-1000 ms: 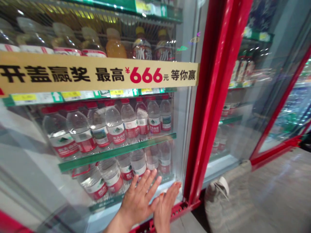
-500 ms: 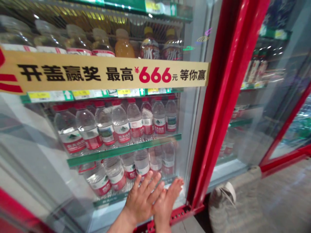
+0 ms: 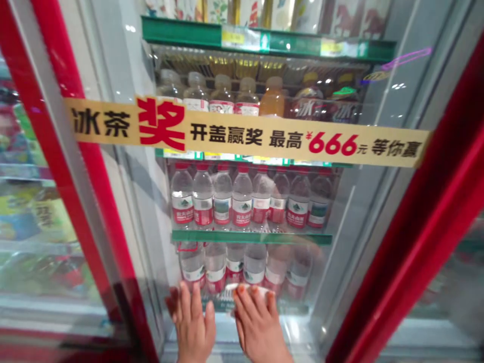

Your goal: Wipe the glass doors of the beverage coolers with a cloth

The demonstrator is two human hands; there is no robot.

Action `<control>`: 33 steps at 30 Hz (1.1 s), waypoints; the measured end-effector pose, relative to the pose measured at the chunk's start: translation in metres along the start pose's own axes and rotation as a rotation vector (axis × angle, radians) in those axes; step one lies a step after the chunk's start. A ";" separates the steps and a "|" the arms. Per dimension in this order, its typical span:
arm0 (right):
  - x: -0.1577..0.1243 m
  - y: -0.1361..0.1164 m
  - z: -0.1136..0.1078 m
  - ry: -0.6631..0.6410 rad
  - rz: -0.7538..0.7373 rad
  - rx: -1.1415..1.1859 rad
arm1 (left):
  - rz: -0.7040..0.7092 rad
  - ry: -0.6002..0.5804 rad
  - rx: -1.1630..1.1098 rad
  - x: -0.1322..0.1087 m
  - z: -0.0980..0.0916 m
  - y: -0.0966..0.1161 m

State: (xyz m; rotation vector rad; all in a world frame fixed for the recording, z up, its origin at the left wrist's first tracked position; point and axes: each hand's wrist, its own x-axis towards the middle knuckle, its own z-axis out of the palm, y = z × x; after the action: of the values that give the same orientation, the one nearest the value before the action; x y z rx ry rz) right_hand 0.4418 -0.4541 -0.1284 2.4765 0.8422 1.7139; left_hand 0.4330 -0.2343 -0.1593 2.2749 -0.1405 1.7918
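Observation:
My left hand (image 3: 193, 322) is at the bottom centre, its fingers stretched upward and its thumb apart, nothing visible in it. To its right, my right hand (image 3: 260, 325) has its fingers extended, orange-tinted at the tips. Both are in front of the glass door of a drinks cooler; whether they touch it I cannot tell. A pale oval patch shows behind the right fingertips, too unclear to name. Beyond the glass, water bottles (image 3: 242, 199) with red caps and red-and-white labels stand on a green-edged shelf (image 3: 251, 236), with more water bottles (image 3: 254, 262) below.
A yellow banner (image 3: 223, 133) with Chinese text and "666" crosses the door. Above it are bottles of tea and an orange drink (image 3: 274, 96), then cartons (image 3: 283, 14). Red door frames (image 3: 412, 252) rise on both sides. Another cooler (image 3: 45, 212) with colourful packages is at left.
The view has swung left and now faces the cooler more squarely. My hands, overlapping before, have separated and stand side by side.

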 end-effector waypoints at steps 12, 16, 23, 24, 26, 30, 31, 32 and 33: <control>0.116 0.058 -0.064 -0.055 -0.359 0.009 | -0.104 -0.010 -0.049 -0.003 -0.005 0.011; 0.079 0.065 -0.062 -0.163 -0.677 0.049 | -0.131 -0.047 -0.048 -0.013 -0.002 0.008; 0.100 0.077 -0.070 -0.107 -0.293 -0.026 | -0.144 -0.035 -0.056 -0.005 -0.006 0.016; 0.090 0.071 -0.067 -0.126 -0.399 -0.005 | -0.137 -0.042 -0.054 -0.004 -0.007 0.016; 0.074 0.066 -0.064 -0.161 -0.577 0.003 | -0.131 -0.055 -0.052 -0.004 -0.009 0.015; 0.113 0.079 -0.075 -0.090 -0.420 -0.056 | -0.141 -0.071 -0.064 -0.006 -0.010 0.014; 0.132 0.082 -0.077 -0.049 -0.291 -0.068 | -0.143 -0.071 -0.062 -0.007 -0.009 0.014; 0.148 0.082 -0.078 -0.012 -0.162 -0.077 | -0.144 -0.070 -0.056 -0.008 -0.009 0.014; 0.157 0.079 -0.077 0.013 -0.071 -0.079 | -0.141 -0.064 -0.042 -0.009 -0.008 0.013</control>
State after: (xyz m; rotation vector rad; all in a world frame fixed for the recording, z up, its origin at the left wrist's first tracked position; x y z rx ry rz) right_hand 0.4476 -0.4754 0.0625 2.3581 0.8355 1.7075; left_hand 0.4206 -0.2460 -0.1645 2.2537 -0.0275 1.6314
